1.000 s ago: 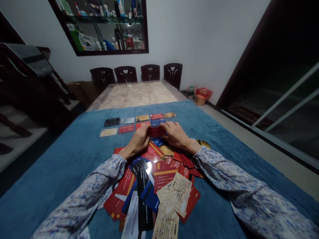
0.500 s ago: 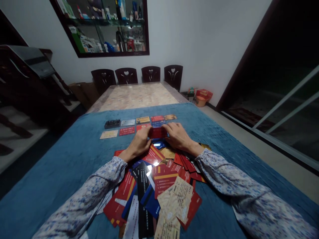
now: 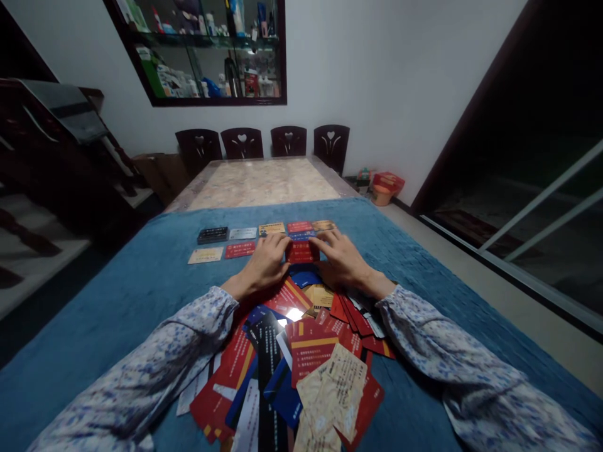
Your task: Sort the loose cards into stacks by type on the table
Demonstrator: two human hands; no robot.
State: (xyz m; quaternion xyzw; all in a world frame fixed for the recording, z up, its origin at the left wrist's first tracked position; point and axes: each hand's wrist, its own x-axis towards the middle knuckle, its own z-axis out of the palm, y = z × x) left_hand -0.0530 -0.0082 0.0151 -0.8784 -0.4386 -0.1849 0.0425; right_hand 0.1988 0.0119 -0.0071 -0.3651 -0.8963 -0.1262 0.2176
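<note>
Fingers are hiding both side edges of the held red card (image 3: 303,252). Small print on the loose card pile (image 3: 315,353) is staying too fine to read; its near end is running past the bottom edge. The wall cabinet (image 3: 211,68) is being cut off at the top.

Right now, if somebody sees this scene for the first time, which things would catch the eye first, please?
Probably the messy heap of red, blue, black and cream cards, spread on the blue cloth in front of the person. Next, just beyond the heap, the left hand and right hand hold a red card between them. Behind and to the left lie neater rows of cards.
</note>
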